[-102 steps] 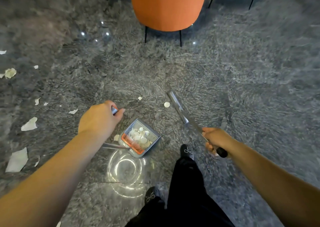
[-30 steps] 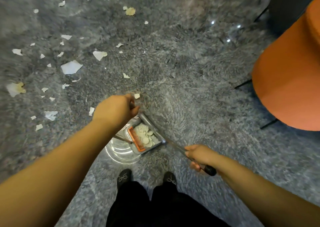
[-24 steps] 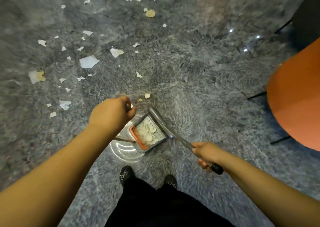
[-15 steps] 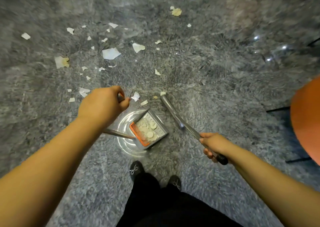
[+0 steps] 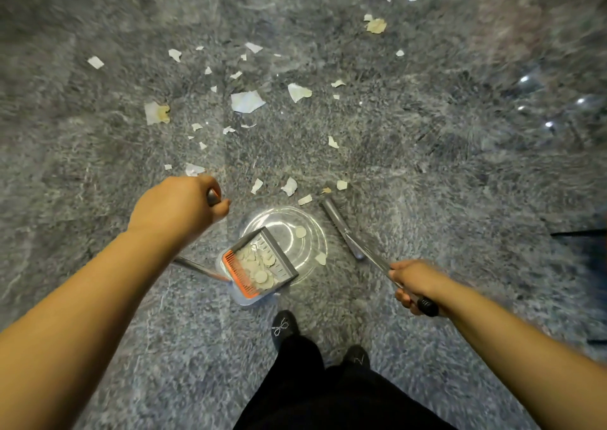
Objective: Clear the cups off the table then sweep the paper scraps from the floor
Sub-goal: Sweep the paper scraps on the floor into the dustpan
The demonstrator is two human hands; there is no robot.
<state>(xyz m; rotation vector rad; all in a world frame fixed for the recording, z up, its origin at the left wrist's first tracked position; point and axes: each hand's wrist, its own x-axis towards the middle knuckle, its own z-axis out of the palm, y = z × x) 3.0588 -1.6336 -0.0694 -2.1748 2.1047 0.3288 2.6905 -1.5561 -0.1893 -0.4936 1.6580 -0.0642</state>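
Observation:
My left hand [image 5: 175, 208] is closed around the top of the dustpan's long handle. The grey dustpan [image 5: 262, 263] with an orange comb edge sits on the glossy grey floor just ahead of my feet and holds several paper scraps. My right hand [image 5: 415, 285] grips the black-ended broom handle. The broom head [image 5: 335, 214] rests on the floor to the right of the dustpan, close to a few small scraps. Many white paper scraps [image 5: 246, 101] lie scattered ahead, from the broom out to the far edge of view.
My feet in black shoes [image 5: 284, 326] stand just behind the dustpan. A bright round light reflection [image 5: 305, 232] shines on the floor around the pan. A dark chair leg [image 5: 578, 232] shows at the right edge.
My view has turned left, and the orange chair has left the frame. The broom head has drawn away from the dustpan to its right, and the pan sits closer to the scattered scraps.

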